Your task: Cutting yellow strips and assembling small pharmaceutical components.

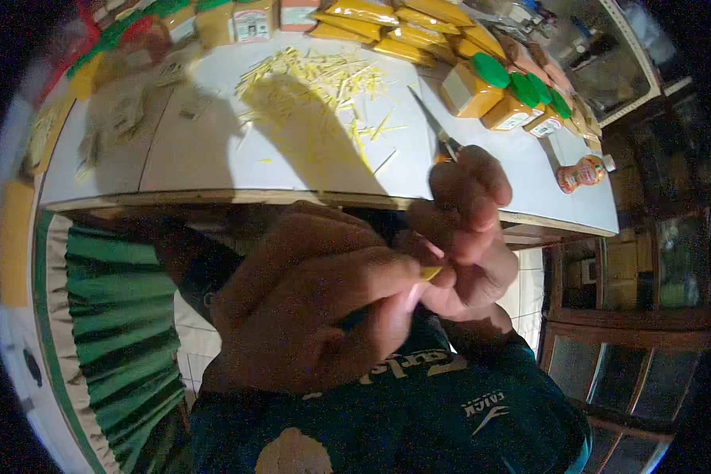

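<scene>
Yellow piece (430, 273): 1, small, most of it covered by fingers; located at the fingertips between the 2 hands, in front of the torso and nearer the body than the table edge.
Left hand (316, 292): thumb and forefinger together, clamped on the yellow piece; back of the hand toward the view.
Right hand (470, 237): fingers curled, thumb end against or just beside the same piece; whether it also pinches the piece, cannot tell.
Knife (428, 112): 1, narrow blade pointing up and left over the table; handle end meets the right hand's upper fingers, the hold itself hidden.
Yellow slivers (324, 73): many, thin, heaped loosely on the far middle of the table, some scattered toward the near edge; a shadow crosses them.
Table (541, 189): 1, white top.
Jars (468, 92): group at right rear, 4 green lids showing, contents orange-yellow.
Packets (359, 12): several, glossy, yellow, stacked at the rear.
Bottle (582, 174): 1, small, orange, pale cap, near the right end.
Curtain (118, 332): 1, green, pleated, below the table at left.
Shirt (419, 419): 1, dark green, pale print.
</scene>
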The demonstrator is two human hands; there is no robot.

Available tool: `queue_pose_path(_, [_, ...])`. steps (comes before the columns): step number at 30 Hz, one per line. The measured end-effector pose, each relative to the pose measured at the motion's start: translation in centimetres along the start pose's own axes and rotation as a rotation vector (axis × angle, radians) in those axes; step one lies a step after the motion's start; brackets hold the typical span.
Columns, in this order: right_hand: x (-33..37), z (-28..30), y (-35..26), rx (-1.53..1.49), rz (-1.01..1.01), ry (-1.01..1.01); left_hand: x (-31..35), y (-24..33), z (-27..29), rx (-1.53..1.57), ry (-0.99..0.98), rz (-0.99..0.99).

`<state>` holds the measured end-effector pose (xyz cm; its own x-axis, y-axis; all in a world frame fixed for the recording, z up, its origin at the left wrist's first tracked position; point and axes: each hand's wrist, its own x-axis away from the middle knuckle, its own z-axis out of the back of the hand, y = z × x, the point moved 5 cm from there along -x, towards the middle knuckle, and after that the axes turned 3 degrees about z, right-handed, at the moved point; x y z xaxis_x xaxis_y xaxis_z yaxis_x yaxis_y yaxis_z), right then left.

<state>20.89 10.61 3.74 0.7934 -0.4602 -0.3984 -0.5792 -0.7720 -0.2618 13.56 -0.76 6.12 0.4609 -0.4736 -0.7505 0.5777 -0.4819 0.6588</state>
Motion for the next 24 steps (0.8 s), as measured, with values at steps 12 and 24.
queue_pose_path(12, [0.1,-0.7,0.0,-0.371,-0.222,-0.246,-0.2,-0.1,-1.7,0.187,-0.103,0.038])
queue_pose_path(24, [-0.2,-0.9,-1.4,0.265,0.160,-0.164,0.2,-1.0,-1.9,0.411,-0.257,0.407])
